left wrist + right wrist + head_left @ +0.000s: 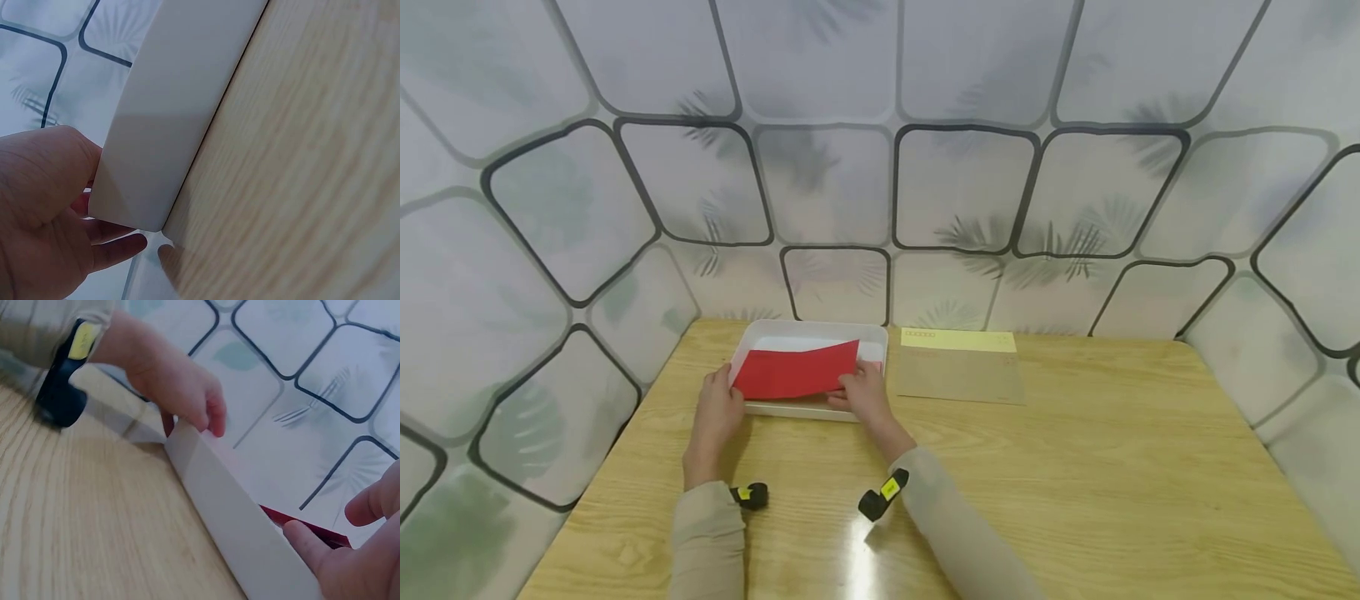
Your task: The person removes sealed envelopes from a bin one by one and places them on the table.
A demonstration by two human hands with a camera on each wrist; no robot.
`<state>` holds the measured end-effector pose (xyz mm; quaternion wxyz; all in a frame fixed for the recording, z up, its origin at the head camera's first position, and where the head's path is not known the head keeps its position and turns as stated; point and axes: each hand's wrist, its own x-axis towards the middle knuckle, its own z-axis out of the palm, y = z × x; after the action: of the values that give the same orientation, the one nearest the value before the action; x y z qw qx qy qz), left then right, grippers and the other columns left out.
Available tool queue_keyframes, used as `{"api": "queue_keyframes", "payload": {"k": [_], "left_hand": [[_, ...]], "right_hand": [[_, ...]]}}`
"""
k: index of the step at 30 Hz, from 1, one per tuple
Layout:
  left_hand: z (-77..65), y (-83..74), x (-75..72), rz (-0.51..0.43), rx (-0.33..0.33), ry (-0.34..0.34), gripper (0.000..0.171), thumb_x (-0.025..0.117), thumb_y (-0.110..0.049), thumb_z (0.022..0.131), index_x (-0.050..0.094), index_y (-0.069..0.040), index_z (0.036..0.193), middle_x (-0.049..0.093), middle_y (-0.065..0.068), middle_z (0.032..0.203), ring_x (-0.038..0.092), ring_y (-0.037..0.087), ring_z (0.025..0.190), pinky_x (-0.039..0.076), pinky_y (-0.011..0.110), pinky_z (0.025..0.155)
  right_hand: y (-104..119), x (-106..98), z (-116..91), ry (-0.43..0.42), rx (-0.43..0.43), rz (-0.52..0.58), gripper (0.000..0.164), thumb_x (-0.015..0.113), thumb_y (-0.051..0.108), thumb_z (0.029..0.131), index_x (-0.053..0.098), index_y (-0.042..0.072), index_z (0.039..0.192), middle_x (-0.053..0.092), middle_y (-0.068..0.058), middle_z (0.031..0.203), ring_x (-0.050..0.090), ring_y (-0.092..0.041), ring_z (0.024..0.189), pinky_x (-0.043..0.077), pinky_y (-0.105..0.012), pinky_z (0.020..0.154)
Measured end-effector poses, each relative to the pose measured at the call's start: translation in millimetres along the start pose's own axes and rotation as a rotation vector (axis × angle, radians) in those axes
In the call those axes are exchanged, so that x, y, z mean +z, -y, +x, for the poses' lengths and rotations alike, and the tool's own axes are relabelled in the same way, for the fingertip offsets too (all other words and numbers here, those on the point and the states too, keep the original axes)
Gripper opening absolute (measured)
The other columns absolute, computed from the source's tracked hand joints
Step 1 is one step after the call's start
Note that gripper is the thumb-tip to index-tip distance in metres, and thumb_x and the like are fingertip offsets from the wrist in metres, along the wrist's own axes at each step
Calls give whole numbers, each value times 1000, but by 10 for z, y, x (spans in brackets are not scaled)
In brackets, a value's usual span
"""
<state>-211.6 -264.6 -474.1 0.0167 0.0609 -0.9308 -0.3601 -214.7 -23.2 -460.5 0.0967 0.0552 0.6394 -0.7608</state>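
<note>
A flat piece of red paper (793,372) lies slanted over a shallow white tray (811,411), its right end raised above the tray. My left hand (718,412) holds the paper's left end at the tray's front left corner. In the left wrist view the left hand (47,212) is beside the tray corner, with a bit of red showing between its fingers. My right hand (867,396) pinches the paper's lower right edge, thumb on top and fingers underneath. From the right wrist, the red paper (306,526) shows just past the tray wall, largely hidden.
Right of the tray, a brown envelope (958,373) with a yellow strip (958,340) along its top lies flat on the wooden table (1075,483). A bit of red and white shows inside the tray's right side. A patterned curtain (827,183) stands behind the table.
</note>
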Motion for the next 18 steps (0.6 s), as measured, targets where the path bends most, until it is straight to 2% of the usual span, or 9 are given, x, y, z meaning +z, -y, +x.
{"api": "queue_keyframes", "payload": {"k": [2, 5, 12, 15, 18], "left_hand": [[3, 2, 1, 2, 0, 0, 56, 32, -5, 100, 21, 11, 152, 29, 36, 148, 30, 49, 140, 25, 58, 115], [0, 12, 1, 5, 1, 1, 56, 32, -5, 100, 21, 11, 152, 29, 36, 148, 30, 49, 139, 25, 58, 115], [-4, -5, -19, -6, 2, 3, 56, 32, -4, 99, 21, 11, 152, 28, 36, 148, 29, 49, 140, 25, 58, 115], [-9, -15, -23, -7, -1, 6, 56, 32, -4, 99, 20, 11, 152, 28, 36, 148, 29, 49, 140, 24, 58, 115], [-19, -13, -24, -8, -3, 6, 56, 33, -4, 100, 20, 11, 152, 28, 36, 148, 28, 49, 140, 24, 58, 115]], "right_hand": [[6, -23, 34, 24, 38, 34, 49, 45, 5, 100, 37, -9, 146, 59, -25, 130, 69, -24, 90, 60, -36, 77], [26, -43, 65, 62, 85, 81, 45, 43, 5, 101, 39, -11, 143, 58, -25, 129, 67, -28, 99, 59, -39, 82], [62, -56, 158, 91, 221, 251, 47, 43, 5, 102, 35, -5, 148, 46, -22, 145, 55, -39, 125, 52, -49, 94], [65, -63, 188, 81, 248, 290, 47, 43, 5, 103, 35, -5, 148, 44, -22, 146, 53, -39, 127, 50, -50, 95], [61, -66, 204, 78, 255, 265, 44, 41, 5, 103, 38, -7, 146, 48, -23, 143, 54, -38, 126, 51, -48, 95]]}}
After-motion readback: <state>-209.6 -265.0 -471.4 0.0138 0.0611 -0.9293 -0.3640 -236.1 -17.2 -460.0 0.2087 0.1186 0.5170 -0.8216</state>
